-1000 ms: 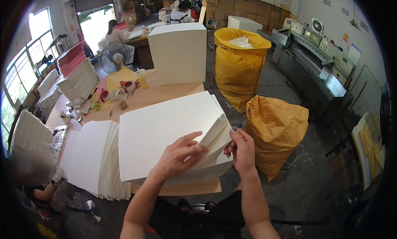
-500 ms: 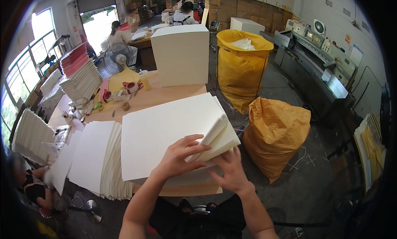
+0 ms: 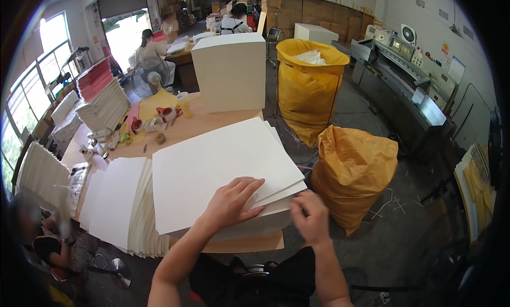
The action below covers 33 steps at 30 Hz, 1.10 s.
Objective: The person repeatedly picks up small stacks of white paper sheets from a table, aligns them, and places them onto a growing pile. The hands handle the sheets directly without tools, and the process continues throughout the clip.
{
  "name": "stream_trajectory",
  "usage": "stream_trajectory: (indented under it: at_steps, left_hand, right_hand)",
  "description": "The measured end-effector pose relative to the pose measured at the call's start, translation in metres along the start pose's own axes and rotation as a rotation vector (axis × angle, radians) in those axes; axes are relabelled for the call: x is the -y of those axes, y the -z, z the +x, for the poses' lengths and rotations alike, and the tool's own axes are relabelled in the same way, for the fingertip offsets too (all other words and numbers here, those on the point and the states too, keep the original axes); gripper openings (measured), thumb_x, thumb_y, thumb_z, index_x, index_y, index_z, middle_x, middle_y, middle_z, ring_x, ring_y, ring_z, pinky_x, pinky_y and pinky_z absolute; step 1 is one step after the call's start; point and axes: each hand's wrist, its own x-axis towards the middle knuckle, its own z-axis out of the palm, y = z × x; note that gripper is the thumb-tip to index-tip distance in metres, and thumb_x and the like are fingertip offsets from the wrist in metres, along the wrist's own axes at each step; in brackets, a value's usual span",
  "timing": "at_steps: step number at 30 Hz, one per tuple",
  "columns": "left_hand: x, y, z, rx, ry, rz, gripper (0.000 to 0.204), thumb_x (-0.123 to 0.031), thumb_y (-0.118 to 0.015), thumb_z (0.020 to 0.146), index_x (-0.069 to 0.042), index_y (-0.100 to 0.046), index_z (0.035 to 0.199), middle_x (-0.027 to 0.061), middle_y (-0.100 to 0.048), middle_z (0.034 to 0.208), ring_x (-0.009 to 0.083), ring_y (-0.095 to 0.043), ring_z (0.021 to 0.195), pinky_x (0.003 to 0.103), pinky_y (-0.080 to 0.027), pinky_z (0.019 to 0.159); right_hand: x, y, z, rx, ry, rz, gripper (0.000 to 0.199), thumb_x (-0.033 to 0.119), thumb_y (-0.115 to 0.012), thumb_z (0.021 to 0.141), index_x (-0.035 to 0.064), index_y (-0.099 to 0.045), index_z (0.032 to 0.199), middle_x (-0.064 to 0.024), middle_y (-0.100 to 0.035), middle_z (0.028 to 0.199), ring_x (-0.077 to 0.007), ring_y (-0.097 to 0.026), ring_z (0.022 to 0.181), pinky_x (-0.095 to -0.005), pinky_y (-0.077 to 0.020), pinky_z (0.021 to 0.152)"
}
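Note:
A tall stack of large white paper sheets (image 3: 212, 174) stands in front of me on the table. My left hand (image 3: 234, 202) lies on the top sheets near their front right edge, fingers stretched out and thumb apart. The uppermost sheets lie slightly fanned at the right corner, so their edges show apart. Just beside that corner is my right hand (image 3: 311, 216), its fingers curled in and a little blurred. Whether a sheet edge is between those fingers is hidden.
A fanned white paper pile (image 3: 119, 201) is at left, a taller white block (image 3: 228, 73) behind. Tape rolls (image 3: 160, 138) lie on the wooden table (image 3: 196, 121). Yellow sacks (image 3: 353, 174) stand at right, near a grey machine (image 3: 398, 84). A seated person (image 3: 58, 248) is at lower left.
The rolled-back corner of the top sheets has come down flat. My right hand has moved right and down, its fingers now curled; my left hand has shifted slightly and flattened.

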Motion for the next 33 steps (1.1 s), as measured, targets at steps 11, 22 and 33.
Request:
stream_trajectory:
  at_steps: [11, 22, 33]
  left_hand:
    - [-0.001, 0.002, -0.001, -0.043, 0.010, -0.046, 0.057, -0.011, -0.071, 0.096, -0.029, -0.061, 0.149, 0.0176, -0.057, 0.153, 0.0339, -0.073, 0.113, 0.045, -0.062, 0.091]
    - [-0.001, 0.011, 0.003, -0.053, 0.067, -0.225, 0.033, -0.025, -0.085, 0.088, -0.026, -0.078, 0.121, 0.0157, -0.059, 0.152, 0.0347, -0.074, 0.115, 0.045, -0.063, 0.094]
    - [0.002, 0.009, 0.003, -0.042, 0.049, -0.216, 0.050, -0.038, -0.098, 0.072, -0.024, -0.081, 0.118, 0.0117, -0.066, 0.143, 0.0329, -0.072, 0.115, 0.044, -0.062, 0.096]
  right_hand:
    - [0.043, 0.010, 0.050, 0.089, -0.213, -0.087, 0.043, 0.034, -0.072, 0.103, 0.0015, -0.056, 0.080, -0.0175, -0.062, 0.069, -0.0404, -0.061, 0.061, -0.0459, -0.0488, 0.059]
    - [0.023, -0.005, 0.060, 0.089, -0.624, 0.751, 0.033, 0.026, -0.066, 0.107, 0.0102, -0.058, 0.079, 0.0021, -0.053, 0.063, -0.0104, -0.057, 0.055, -0.0250, -0.0421, 0.050]
    - [0.024, 0.003, 0.063, 0.132, -0.667, 0.828, 0.034, 0.029, -0.067, 0.107, 0.0100, -0.059, 0.080, 0.0032, -0.056, 0.063, -0.0053, -0.055, 0.055, -0.0219, -0.0392, 0.050]
